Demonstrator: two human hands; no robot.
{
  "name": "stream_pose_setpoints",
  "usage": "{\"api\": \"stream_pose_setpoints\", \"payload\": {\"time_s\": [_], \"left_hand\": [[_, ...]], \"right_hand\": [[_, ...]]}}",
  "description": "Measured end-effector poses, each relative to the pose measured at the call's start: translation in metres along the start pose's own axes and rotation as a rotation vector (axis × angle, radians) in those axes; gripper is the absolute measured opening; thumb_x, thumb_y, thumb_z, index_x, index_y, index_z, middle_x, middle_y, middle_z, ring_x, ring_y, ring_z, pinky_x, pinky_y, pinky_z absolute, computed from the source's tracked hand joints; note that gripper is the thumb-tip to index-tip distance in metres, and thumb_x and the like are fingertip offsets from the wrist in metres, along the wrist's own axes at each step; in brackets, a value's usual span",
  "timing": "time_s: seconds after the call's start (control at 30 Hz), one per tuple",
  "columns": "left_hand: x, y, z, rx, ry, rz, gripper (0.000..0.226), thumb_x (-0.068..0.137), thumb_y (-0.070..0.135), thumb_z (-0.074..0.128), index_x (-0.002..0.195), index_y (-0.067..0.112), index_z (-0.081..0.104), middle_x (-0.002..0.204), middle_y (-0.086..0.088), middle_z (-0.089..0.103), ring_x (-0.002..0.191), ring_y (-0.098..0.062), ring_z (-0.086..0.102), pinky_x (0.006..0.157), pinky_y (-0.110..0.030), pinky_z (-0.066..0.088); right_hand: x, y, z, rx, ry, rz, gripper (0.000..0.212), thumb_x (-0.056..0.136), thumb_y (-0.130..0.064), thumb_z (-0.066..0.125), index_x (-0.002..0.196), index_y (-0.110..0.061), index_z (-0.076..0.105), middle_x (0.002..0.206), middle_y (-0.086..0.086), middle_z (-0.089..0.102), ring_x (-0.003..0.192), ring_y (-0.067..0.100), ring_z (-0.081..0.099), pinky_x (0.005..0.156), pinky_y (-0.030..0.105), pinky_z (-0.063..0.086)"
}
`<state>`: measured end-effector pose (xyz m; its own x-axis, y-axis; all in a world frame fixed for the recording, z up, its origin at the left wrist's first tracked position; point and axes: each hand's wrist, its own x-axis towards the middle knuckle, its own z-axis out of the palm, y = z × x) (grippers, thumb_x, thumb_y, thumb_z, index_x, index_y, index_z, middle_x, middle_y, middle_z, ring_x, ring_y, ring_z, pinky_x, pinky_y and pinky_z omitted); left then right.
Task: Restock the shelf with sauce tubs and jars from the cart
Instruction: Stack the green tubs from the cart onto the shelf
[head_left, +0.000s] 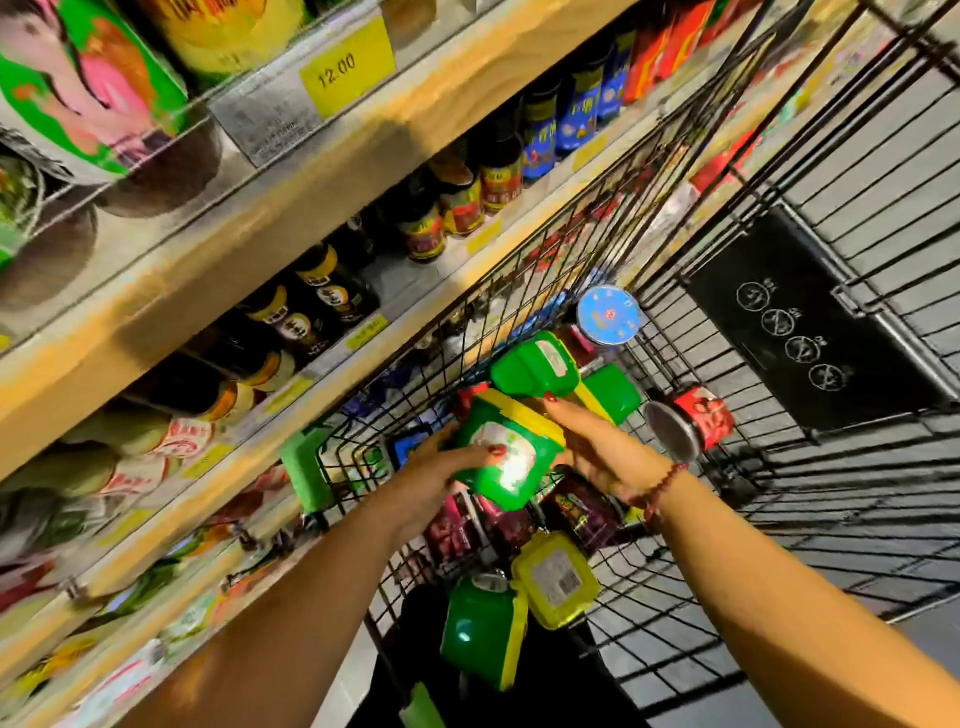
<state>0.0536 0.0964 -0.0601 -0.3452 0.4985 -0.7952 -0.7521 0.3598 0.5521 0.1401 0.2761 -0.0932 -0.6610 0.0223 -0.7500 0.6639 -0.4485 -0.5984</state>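
In the head view the left hand (436, 480) grips a green sauce tub (511, 462) with a yellow lid, its fingers (470, 457) curled round the tub's left side and the thumb laid over the white label. The right hand (597, 449), a beaded bracelet (665, 488) on its wrist, presses the lid end, its fingers (560, 411) stretched fairly straight along the yellow rim. The tub sits tilted between the two sets of fingers, above the black wire cart (519, 253). Just beyond the right fingers lies a second green tub (535, 364), and past it a blue-lidded jar (608, 314). To the right of those fingers a red-labelled jar (693, 421) lies on its side. Nearer the person than the fingers, dark sachets (519, 525), a yellow-lidded tub (556, 577) and a third green tub (483, 629) rest in the cart. Left of the left fingers runs the wooden shelf (291, 208) with dark sauce bottles (332, 296) and a yellow 12.00 price tag (347, 73)
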Motion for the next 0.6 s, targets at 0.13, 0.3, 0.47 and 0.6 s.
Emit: {"api": "stream_pose_setpoints", "payload": {"time_s": [0.13,0.3,0.47,0.6], "left_hand": [[0.003,-0.004,-0.007,-0.123,0.042,0.007,0.091,0.049,0.030,0.081,0.130,0.004,0.049,0.127,-0.015,0.060,0.117,-0.030,0.057,0.103,-0.042,0.042],[0.006,-0.011,-0.013,-0.226,0.146,0.010,0.061,0.059,0.019,0.073,0.118,0.008,0.058,0.106,-0.009,0.069,0.096,-0.022,0.066,0.075,-0.030,0.052],[0.006,-0.019,-0.020,-0.327,0.214,-0.009,0.042,0.060,0.017,0.069,0.102,0.011,0.062,0.091,-0.005,0.073,0.088,-0.019,0.067,0.076,-0.029,0.054],[0.006,-0.030,-0.023,-0.351,0.271,-0.021,0.048,0.059,0.016,0.069,0.106,0.010,0.061,0.093,-0.004,0.073,0.093,-0.020,0.065,0.080,-0.030,0.052]], "right_hand": [[0.015,0.004,-0.015,0.171,0.085,-0.038,0.031,0.083,-0.037,0.070,0.102,-0.015,0.058,0.077,0.004,0.063,0.057,0.010,0.062,0.053,0.021,0.052],[0.050,0.007,-0.034,-0.052,0.598,-0.117,0.013,0.086,-0.018,0.069,0.080,-0.019,0.057,0.089,0.010,0.063,0.074,0.013,0.061,0.068,0.020,0.049],[0.084,-0.008,-0.042,-0.123,0.684,-0.022,0.051,0.069,-0.047,0.078,0.100,-0.011,0.059,0.108,0.016,0.066,0.097,0.029,0.063,0.093,0.048,0.051],[0.114,-0.019,-0.034,-0.141,0.731,0.103,0.098,0.078,-0.049,0.073,0.148,-0.001,0.023,0.152,0.016,0.033,0.134,0.032,0.041,0.111,0.037,0.034]]}}
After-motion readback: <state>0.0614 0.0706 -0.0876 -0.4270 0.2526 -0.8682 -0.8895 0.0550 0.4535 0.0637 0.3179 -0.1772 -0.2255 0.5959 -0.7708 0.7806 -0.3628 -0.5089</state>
